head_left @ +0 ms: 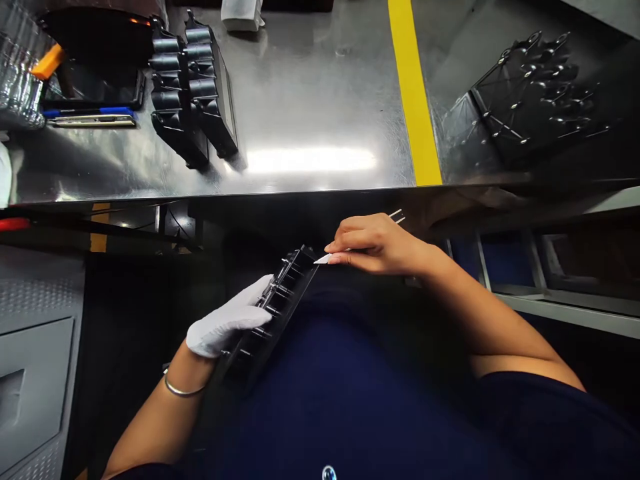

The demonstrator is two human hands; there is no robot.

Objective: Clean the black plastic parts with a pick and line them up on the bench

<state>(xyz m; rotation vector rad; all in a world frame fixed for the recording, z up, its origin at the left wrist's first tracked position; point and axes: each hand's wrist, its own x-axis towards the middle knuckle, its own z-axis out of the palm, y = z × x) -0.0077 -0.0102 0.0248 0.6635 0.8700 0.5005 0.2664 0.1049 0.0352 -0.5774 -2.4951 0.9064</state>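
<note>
In the head view, a long black plastic part [273, 310] is held low in the centre of the frame, above a dark blue lap and below the edge of the worktop [310, 120]. It lies slanted, its upper end toward the centre and its lower end toward the lower left. The left hand [227, 327], in a white glove, is wrapped over the part's left side, its fingers [253, 313] pressed together across the ribs. A metal bangle [183, 390] is worn at that wrist. The right hand [373, 243], bare, is seen just right of centre; its fingers are pinched on a small knife [340, 252], whose pale tip is set at the part's upper end.

On the steel worktop, two stacked black parts [193, 93] are seen at upper left, with a blue pen [90, 112] beside them. A yellow stripe [413, 87] runs down the surface right of centre, and a black ribbed frame [530, 100] lies at upper right.
</note>
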